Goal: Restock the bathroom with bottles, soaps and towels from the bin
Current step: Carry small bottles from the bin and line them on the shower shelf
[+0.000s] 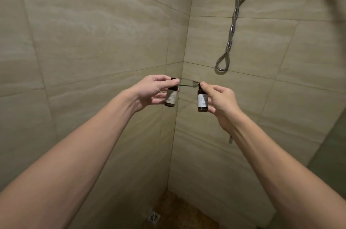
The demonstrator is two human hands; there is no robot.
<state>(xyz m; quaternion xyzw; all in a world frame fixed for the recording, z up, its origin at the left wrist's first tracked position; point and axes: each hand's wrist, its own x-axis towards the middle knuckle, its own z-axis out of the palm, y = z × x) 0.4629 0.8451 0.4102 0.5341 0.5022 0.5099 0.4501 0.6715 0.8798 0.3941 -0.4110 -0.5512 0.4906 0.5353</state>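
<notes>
Shower corner, two tiled walls meeting. Both hands are up at the same height, one bottle each.

The left hand (152,91) pinches the left bottle (171,96) at the cap w/ thumb and forefinger; other fingers curl behind the body. The right hand (220,100) holds the right bottle (202,101) the same way, thumb at the cap, fingers round the back. Both are small, dark, w/ a white label; the print is too small to read.

Key relation: the glass shelf (189,85) sits in the corner straight ahead, btw the two hands, seen edge-on as a thin green line. Its metal bracket (195,81) is on the right wall. Bottle caps are approx level w/ that edge and the bodies hang below it. So neither bottle is on the shelf yet. Long axes run vertical: right bottle upright, left one tipped a little, base toward the person. Each cap sits at one end of the shelf's front edge, so neither hand looks nearer.

Judgement: step in hand is placing the bottles. Next move prob needs both lifted until the bases clear the glass, then forward into the corner and down. Risk: a base knocks the edge, or the tilted left one lands off-flat and topples.

Also in view: shower hose (233,22) looped on the right wall, floor drain (153,217) below.
</notes>
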